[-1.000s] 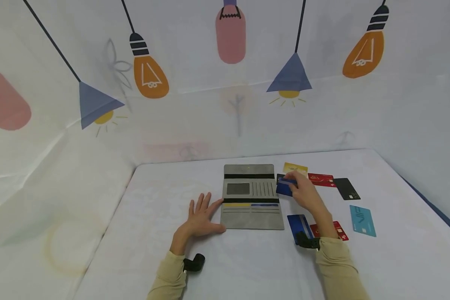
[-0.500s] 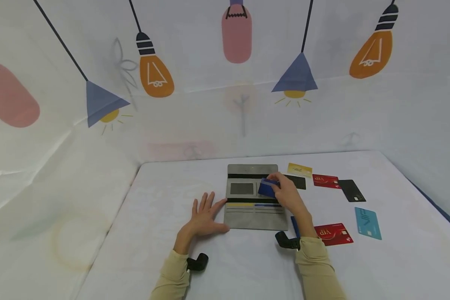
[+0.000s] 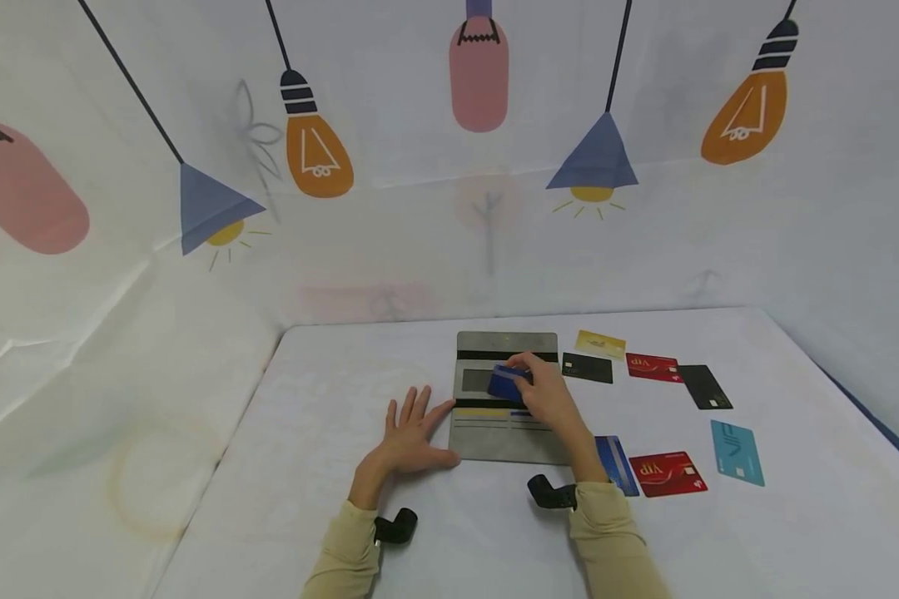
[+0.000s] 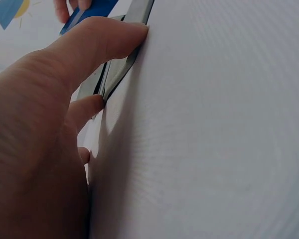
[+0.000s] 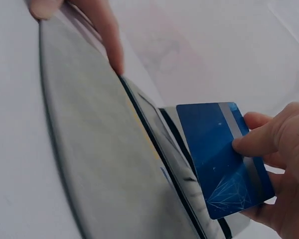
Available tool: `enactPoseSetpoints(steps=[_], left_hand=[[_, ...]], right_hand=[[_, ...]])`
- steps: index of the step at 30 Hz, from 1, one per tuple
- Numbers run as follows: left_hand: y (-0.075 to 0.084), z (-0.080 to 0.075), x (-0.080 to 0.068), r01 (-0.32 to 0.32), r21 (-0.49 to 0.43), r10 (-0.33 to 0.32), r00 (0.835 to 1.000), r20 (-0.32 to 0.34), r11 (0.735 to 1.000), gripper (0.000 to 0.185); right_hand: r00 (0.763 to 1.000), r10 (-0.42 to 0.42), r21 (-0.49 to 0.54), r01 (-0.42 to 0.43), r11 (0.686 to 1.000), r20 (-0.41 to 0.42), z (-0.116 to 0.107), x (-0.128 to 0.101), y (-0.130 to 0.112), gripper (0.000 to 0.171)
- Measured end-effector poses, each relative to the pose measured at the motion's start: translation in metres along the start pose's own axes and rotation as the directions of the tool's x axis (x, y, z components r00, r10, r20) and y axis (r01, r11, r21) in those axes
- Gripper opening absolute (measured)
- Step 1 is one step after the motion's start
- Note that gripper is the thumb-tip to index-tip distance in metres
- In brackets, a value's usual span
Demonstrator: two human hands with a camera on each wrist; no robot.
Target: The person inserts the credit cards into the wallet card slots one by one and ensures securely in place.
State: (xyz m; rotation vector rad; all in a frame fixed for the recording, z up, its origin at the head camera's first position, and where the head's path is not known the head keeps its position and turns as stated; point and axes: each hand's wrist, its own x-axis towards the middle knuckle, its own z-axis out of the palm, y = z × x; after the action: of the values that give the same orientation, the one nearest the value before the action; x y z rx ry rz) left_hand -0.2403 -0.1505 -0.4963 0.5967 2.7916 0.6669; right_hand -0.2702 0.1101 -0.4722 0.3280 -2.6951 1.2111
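Head view: your right hand (image 3: 550, 398) pinches a blue card (image 3: 504, 384) over the unfolded wallet (image 3: 483, 445); your left hand (image 3: 407, 443), spread, touches the wallet's left edge. Other cards (image 3: 668, 474) lie to the right.

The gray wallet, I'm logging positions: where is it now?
In the head view, the gray wallet lies open just right of centre, with the left hand touching its left edge and a black card beside its right edge.

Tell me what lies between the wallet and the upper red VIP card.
A black card lies between the wallet and the upper red VIP card; the head view shows this.
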Motion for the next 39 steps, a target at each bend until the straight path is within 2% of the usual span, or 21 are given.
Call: enactPoseSetpoints(steps=[6, 16, 28, 33, 39], left_hand=[[-0.001, -0.001, -0.001, -0.011, -0.004, 0.011, 1.0, -0.002, 1.0, 0.086], [-0.003, 0.0, 0.0, -0.021, 0.003, 0.021, 1.0, -0.009, 1.0, 0.087], [-0.003, 0.002, -0.001, -0.021, 0.022, 0.021, 1.0, -0.008, 1.0, 0.087], [-0.003, 0.002, -0.002, -0.021, 0.02, 0.022, 1.0, -0.016, 1.0, 0.087], [-0.003, 0.002, -0.002, -0.021, 0.022, 0.022, 1.0, -0.017, 1.0, 0.087]], right_hand=[[0.998, -0.062, 0.03, 0.062, 0.998, -0.001, 0.017, 0.001, -0.015, 0.025], [0.997, -0.064, -0.002, 0.064, 0.998, 0.046, 0.032, -0.002, -0.026, 0.023], [0.993, -0.106, -0.007, 0.106, 0.994, 0.055, 0.044, -0.008, -0.026, 0.02], [0.994, -0.094, 0.003, 0.094, 0.996, 0.059, 0.043, -0.011, -0.028, 0.02], [0.992, -0.058, 0.011, 0.057, 0.998, 0.116, 0.041, -0.013, -0.033, 0.019]])
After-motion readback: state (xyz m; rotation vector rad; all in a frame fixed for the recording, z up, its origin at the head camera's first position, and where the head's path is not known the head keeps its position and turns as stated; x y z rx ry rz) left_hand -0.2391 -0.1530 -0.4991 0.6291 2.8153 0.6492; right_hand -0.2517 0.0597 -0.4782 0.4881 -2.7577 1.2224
